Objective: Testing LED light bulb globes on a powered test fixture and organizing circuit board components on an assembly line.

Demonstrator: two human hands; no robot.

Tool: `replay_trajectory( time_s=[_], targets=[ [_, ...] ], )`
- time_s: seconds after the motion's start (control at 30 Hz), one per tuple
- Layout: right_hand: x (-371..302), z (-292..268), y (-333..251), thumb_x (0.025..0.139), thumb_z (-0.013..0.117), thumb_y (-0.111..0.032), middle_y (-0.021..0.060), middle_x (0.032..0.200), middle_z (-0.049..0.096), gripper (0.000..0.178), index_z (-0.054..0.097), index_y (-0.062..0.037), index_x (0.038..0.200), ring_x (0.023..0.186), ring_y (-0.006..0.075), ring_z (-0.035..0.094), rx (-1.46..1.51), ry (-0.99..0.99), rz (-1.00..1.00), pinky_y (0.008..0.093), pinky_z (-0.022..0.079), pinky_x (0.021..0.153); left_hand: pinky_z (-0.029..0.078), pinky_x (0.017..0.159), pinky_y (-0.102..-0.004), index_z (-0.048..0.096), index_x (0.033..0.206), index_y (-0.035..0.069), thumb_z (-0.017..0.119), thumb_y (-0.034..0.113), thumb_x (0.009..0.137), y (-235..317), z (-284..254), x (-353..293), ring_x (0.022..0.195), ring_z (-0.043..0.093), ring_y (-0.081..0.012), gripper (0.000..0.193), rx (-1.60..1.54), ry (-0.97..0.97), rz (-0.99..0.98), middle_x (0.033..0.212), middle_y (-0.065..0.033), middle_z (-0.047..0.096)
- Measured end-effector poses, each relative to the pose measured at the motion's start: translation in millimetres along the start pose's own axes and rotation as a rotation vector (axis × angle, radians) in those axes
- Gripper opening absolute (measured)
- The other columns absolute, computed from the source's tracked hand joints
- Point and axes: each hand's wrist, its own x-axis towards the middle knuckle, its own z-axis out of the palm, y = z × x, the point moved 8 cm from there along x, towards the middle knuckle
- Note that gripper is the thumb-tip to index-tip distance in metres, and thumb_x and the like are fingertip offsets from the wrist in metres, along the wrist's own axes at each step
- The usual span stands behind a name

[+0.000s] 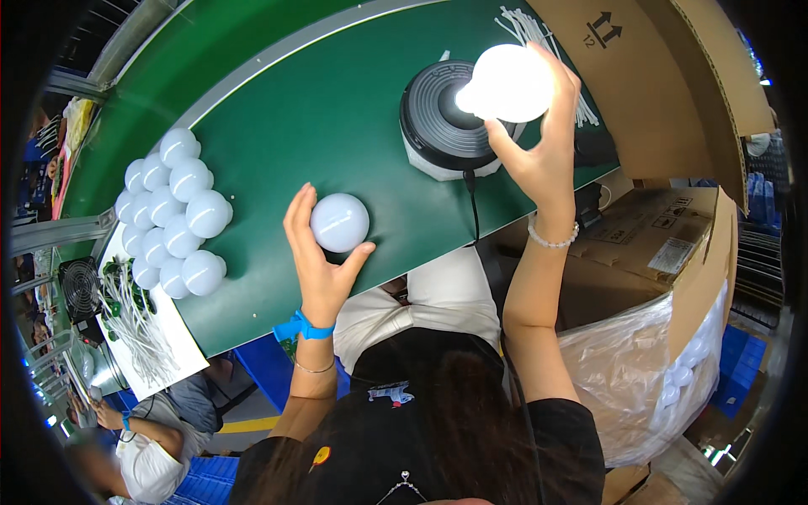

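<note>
My right hand (545, 143) grips a glowing light bulb (515, 82) between thumb and fingers. The bulb is tilted, its base end toward the middle of a round black ribbed device (446, 114); glare hides whether they touch. Close to the table's front edge, my left hand (324, 261) curls its fingers and thumb around the sides of an unlit white bulb (340, 223). That bulb's round top faces up and its base is hidden. To the left, several unlit white bulbs (172, 210) stand bunched together on the green table (278, 143).
White wires (139, 328) lie on a white sheet at the left end. More white strips (539, 34) lie behind the device, whose black cable (473, 206) runs over the front edge. Cardboard boxes (648, 93) and a plastic-lined carton (631, 362) stand right. Another person (156, 454) sits lower left.
</note>
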Motion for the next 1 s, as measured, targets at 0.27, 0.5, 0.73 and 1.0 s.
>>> replay_trajectory(
  time_s=[0.27,0.5,0.73,1.0],
  targets=[
    [2,23,-15,0.057,0.074,-0.007,0.0140,0.111,0.047,0.069,0.047,-0.0074,0.120,0.104,0.0304,0.048,0.051,-0.010,-0.045,0.0374,0.042,0.087,0.033,0.100,-0.0406,0.035,0.131,0.001,0.082,0.025,0.060,2,-1,0,0.120,0.038,-0.0347,0.088,-0.006,0.009,0.010,0.132,-0.0188,0.036],
    [3,23,-9,0.055,0.082,-0.018,0.0128,0.115,0.046,0.073,0.041,-0.0045,0.114,0.108,0.0288,0.045,-0.050,0.224,-0.029,0.0399,0.034,0.091,0.035,0.099,-0.0402,0.034,0.131,0.000,0.083,0.023,0.058,0,-4,-1,0.120,0.039,-0.0342,0.091,-0.031,0.028,0.014,0.131,-0.0189,0.036],
    [-3,23,2,0.056,0.083,-0.022,0.0111,0.113,0.046,0.073,0.041,-0.0040,0.112,0.106,0.0271,0.045,0.101,0.270,0.095,0.0407,0.033,0.091,0.035,0.099,-0.0405,0.036,0.130,0.000,0.083,0.025,0.058,2,-4,-2,0.118,0.040,-0.0349,0.089,0.016,0.037,0.056,0.129,-0.0193,0.038],
    [-3,12,-5,0.058,0.082,-0.030,0.0097,0.113,0.050,0.074,0.042,-0.0046,0.115,0.107,0.0277,0.046,-0.093,0.280,0.109,0.0430,0.025,0.097,0.036,0.099,-0.0406,0.036,0.129,0.000,0.082,0.027,0.059,4,-5,-3,0.118,0.040,-0.0349,0.088,-0.006,0.054,0.065,0.129,-0.0194,0.038]
  ],
)
